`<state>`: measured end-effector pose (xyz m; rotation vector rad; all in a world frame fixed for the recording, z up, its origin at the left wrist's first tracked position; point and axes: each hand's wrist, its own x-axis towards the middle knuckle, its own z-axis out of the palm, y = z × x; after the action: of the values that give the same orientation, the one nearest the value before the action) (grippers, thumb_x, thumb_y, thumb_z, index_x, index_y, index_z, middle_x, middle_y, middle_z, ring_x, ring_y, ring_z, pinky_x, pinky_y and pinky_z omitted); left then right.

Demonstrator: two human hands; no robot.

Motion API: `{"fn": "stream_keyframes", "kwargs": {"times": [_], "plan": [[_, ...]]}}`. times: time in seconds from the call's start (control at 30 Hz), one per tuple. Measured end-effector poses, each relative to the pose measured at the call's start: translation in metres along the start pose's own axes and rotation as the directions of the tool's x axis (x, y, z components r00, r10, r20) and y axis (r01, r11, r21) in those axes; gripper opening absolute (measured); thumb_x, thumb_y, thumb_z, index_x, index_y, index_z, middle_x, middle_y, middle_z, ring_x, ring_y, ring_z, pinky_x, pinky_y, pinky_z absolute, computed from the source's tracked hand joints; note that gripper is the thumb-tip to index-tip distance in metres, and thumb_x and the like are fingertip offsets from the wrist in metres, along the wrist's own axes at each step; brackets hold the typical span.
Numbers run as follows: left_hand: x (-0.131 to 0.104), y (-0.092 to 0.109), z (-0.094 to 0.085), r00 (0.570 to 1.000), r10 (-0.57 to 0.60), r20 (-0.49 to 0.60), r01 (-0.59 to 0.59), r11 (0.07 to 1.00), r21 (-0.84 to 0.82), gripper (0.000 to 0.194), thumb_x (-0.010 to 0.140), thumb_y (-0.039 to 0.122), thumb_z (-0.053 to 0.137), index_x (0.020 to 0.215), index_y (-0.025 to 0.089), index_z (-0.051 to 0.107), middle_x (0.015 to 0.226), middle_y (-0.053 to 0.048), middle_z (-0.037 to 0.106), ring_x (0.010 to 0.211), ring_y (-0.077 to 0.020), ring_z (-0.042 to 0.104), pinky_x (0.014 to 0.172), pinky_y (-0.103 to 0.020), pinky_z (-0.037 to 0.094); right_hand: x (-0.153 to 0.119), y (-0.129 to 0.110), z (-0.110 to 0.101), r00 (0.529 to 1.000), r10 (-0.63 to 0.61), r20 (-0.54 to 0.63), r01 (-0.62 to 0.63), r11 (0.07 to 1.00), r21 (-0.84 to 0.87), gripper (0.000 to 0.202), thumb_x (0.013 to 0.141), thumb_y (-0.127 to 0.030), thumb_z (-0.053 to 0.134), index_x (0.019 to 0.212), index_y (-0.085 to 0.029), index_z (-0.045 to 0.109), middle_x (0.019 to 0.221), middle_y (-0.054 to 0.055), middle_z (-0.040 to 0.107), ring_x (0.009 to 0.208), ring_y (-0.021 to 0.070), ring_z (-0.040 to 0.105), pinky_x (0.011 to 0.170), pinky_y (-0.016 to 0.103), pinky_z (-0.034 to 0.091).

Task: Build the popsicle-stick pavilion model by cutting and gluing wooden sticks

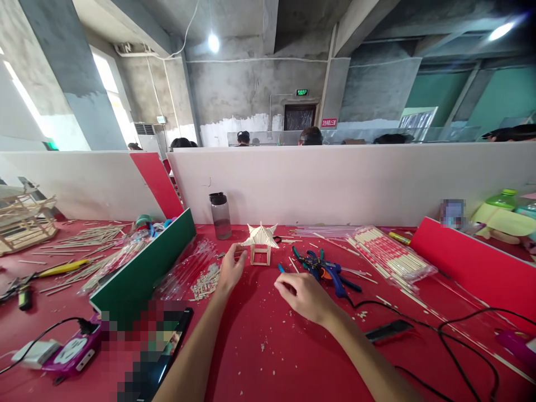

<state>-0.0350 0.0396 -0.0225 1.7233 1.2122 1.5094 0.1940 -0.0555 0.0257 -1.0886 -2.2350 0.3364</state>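
A small wooden pavilion model (260,237) with a pointed, ribbed roof and square stick legs stands upright on the red table. My left hand (233,267) is at its left side, fingers apart, with the fingertips close to the roof edge; whether they touch it I cannot tell. To the front right of the model, my right hand (305,296) hovers over the table with thumb and fingers pressed together. Anything between those fingertips is too small to make out. Blue-handled pliers and a glue gun (333,274) lie beyond my right hand.
A dark bottle (221,218) stands behind the model. Green (142,268) and red (473,268) dividers flank the work area. Bundled sticks (389,254) lie at the right, cut bits (206,283) at the left, a tablet (167,352) at front left. Black cables (446,335) cross the right.
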Motion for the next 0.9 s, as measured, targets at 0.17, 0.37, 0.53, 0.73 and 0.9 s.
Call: {"fn": "stream_keyframes", "kwargs": {"times": [0.17, 0.37, 0.53, 0.73, 0.9], "plan": [[0.001, 0.002, 0.006, 1.000, -0.007, -0.004, 0.007, 0.999, -0.044, 0.027, 0.088, 0.042, 0.055, 0.094, 0.017, 0.060, 0.098, -0.010, 0.070, 0.089, -0.0220, 0.066, 0.081, -0.033, 0.050, 0.038, 0.011, -0.023, 0.988, 0.091, -0.128, -0.101, 0.992, -0.070, 0.016, 0.094, -0.030, 0.046, 0.092, -0.024, 0.060, 0.077, 0.000, 0.069, 0.066, 0.0149, 0.062, 0.064, 0.023, 0.038], [0.002, -0.012, 0.009, 1.000, -0.015, 0.003, 0.015, 0.997, -0.080, 0.024, 0.088, 0.036, 0.055, 0.102, 0.017, 0.059, 0.109, -0.012, 0.069, 0.099, -0.0235, 0.066, 0.087, -0.037, 0.050, 0.088, 0.032, -0.005, 0.973, 0.209, -0.103, -0.224, 0.958, -0.178, 0.022, 0.086, -0.029, 0.061, 0.106, -0.024, 0.056, 0.099, 0.005, 0.069, 0.082, 0.0197, 0.065, 0.065, 0.025, 0.038], [0.003, -0.025, 0.013, 0.997, 0.008, 0.074, -0.004, 0.998, -0.064, 0.026, 0.086, 0.033, 0.057, 0.106, 0.017, 0.062, 0.108, -0.011, 0.070, 0.098, -0.0227, 0.067, 0.089, -0.036, 0.050, 0.103, 0.041, 0.010, 0.967, 0.226, -0.115, -0.243, 0.954, -0.175, 0.027, 0.084, -0.023, 0.062, 0.110, -0.024, 0.055, 0.106, 0.007, 0.068, 0.092, 0.0224, 0.065, 0.071, 0.026, 0.040], [0.002, -0.028, 0.018, 0.999, -0.020, 0.026, 0.022, 0.997, -0.068, 0.025, 0.083, 0.032, 0.062, 0.104, 0.019, 0.058, 0.098, -0.008, 0.071, 0.088, -0.0206, 0.068, 0.081, -0.033, 0.052, 0.107, 0.059, 0.009, 0.957, 0.270, -0.104, -0.274, 0.961, -0.027, 0.022, 0.081, -0.021, 0.065, 0.103, -0.023, 0.060, 0.101, 0.006, 0.071, 0.093, 0.0225, 0.066, 0.076, 0.028, 0.046], [0.000, -0.023, 0.019, 1.000, 0.009, 0.012, -0.009, 0.998, -0.057, 0.028, 0.081, 0.032, 0.065, 0.105, 0.020, 0.055, 0.091, -0.004, 0.069, 0.083, -0.0181, 0.067, 0.080, -0.031, 0.051, 0.110, 0.072, 0.011, 0.966, 0.219, -0.134, -0.209, 0.974, 0.083, 0.022, 0.083, -0.017, 0.062, 0.104, -0.023, 0.062, 0.108, 0.007, 0.070, 0.102, 0.0219, 0.065, 0.085, 0.030, 0.048]]}}
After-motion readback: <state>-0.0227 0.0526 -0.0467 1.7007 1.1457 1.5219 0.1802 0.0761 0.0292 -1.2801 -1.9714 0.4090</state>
